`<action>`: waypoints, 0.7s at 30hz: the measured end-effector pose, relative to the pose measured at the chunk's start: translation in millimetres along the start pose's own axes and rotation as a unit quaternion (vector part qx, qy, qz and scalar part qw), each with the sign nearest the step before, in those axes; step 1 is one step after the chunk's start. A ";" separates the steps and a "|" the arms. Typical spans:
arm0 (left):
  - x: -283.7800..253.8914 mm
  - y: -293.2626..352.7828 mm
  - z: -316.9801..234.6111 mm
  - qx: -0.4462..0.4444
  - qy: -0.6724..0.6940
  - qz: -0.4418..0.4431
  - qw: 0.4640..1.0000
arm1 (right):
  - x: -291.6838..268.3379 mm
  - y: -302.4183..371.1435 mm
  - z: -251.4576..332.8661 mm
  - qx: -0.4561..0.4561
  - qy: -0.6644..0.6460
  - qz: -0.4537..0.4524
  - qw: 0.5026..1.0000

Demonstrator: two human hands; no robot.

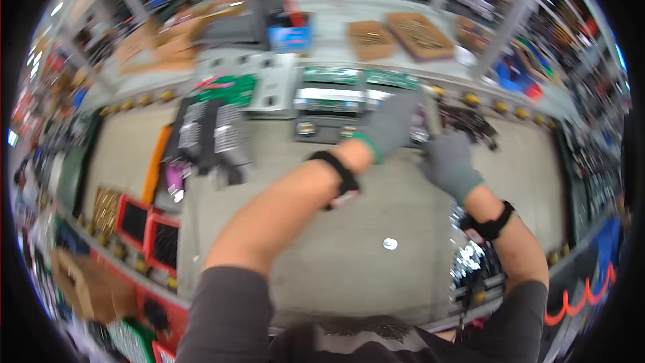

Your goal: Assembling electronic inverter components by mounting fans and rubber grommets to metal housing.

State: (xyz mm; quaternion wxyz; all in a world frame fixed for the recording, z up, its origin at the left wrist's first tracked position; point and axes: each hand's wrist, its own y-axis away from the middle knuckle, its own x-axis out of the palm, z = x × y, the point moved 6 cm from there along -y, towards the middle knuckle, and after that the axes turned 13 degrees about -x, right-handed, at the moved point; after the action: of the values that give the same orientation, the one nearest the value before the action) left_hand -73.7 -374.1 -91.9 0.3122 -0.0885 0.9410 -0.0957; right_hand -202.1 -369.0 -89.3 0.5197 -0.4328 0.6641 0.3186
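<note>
Both my hands wear grey gloves with green cuffs, and black bands circle my wrists. My left hand reaches over the right part of a dark metal chassis fitted with green circuit boards. Close to the right end of that chassis is my right hand, a little nearer to me than the left. Motion blur smears the fingers of both hands, so whether they hold anything does not show. A dark bundle that looks like cables or small parts lies just beyond my right hand.
Left of the chassis lie metal finned parts and green boards. Red bins stand at the near left. Shiny silver packets lie below my right forearm. Cardboard trays of small parts sit on the far shelf.
</note>
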 end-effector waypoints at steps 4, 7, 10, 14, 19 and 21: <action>-75.8 62.3 -1.6 -0.015 -0.088 -0.161 0.983 | -23.8 54.1 49.8 -0.127 -0.177 0.061 0.974; -96.5 122.0 25.3 -0.211 -0.216 -0.035 0.953 | -20.5 90.3 95.3 -0.120 -0.274 0.106 0.948; -81.2 160.4 42.0 -0.225 -0.424 -0.002 0.877 | 0.6 99.8 132.0 -0.158 -0.295 0.113 0.935; -62.1 166.8 54.7 -0.161 -0.438 -0.086 0.880 | 11.4 92.4 134.5 -0.166 -0.311 0.076 0.933; -72.5 168.8 58.6 -0.143 -0.393 -0.079 0.905 | -37.3 59.6 91.0 -0.169 -0.422 -0.130 0.881; -91.5 168.9 54.3 -0.171 -0.305 -0.094 0.932 | -46.4 44.6 74.4 -0.087 -0.518 -0.124 0.842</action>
State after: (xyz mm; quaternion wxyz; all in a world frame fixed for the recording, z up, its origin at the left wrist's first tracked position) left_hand 13.3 -197.1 -122.2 0.5540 -0.2532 0.7900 0.0696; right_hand -207.7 -273.9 -64.8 0.7839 -0.3267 0.2081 0.4852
